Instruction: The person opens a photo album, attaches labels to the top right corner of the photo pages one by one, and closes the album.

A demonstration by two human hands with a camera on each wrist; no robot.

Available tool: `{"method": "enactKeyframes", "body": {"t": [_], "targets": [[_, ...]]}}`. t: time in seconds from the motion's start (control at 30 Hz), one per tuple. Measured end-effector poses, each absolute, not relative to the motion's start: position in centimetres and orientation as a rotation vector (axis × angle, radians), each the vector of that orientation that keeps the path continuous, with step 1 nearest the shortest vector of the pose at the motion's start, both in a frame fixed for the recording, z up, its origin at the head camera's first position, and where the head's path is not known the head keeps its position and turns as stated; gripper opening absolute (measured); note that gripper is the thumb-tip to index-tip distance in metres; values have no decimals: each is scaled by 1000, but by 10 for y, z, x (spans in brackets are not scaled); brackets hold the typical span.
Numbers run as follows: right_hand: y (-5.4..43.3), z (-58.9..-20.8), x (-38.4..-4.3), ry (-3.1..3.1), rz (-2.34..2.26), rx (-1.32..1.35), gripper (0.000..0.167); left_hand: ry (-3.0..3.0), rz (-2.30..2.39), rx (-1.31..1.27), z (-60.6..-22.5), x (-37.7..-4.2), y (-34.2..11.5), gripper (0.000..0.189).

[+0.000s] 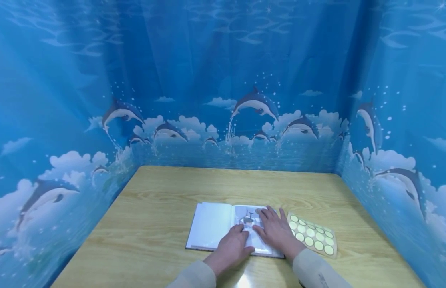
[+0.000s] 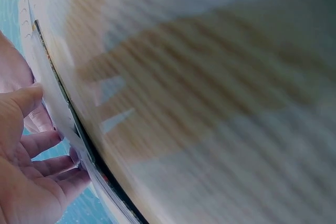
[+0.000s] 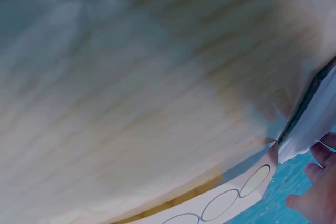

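An open book (image 1: 210,225) lies on the table, its left page plain white and its right page showing a printed picture (image 1: 247,219) in grey tones. My left hand (image 1: 231,245) rests on the lower part of the right page, fingers extended toward the picture. On the right side of that page lies my right hand (image 1: 275,229), its fingers spread and covering part of the print. Seen low from the left wrist, the fingers of the left hand (image 2: 31,169) touch the page above the book's dark cover edge (image 2: 68,98). The right wrist view catches the right hand (image 3: 320,187) at the frame's edge.
Right of the book, partly behind the right forearm, is a sheet of round pale-yellow stickers (image 1: 311,236). The wooden table (image 1: 144,224) is enclosed at the back and sides by blue dolphin-print curtains (image 1: 223,72).
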State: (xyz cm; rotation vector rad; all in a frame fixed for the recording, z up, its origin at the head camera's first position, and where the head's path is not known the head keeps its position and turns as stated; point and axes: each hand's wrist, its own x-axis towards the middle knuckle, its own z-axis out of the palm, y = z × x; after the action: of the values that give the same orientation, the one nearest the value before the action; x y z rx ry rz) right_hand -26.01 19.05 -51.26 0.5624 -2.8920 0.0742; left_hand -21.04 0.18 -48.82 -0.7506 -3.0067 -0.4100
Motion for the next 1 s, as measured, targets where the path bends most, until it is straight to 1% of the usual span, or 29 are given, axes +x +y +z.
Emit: {"method": "enactKeyframes", "body": {"t": [0.5,0.73,0.87,1.0], "targets": [[189,-509,-261,-2968,146,480,68,-2980,-430,-745,-491,-212,0,52],[190,-510,-255,-2965,353,396,64,-2901,-705,-772,-486,-219,-9,46],[190,-504,-247,-2947,488,329,61,-2873,-893,-666,-484,-226,-28,43],[193,-497,-238,-2958,592,244,60,-2839,-932,-498,-490,-234,-54,41]]}}
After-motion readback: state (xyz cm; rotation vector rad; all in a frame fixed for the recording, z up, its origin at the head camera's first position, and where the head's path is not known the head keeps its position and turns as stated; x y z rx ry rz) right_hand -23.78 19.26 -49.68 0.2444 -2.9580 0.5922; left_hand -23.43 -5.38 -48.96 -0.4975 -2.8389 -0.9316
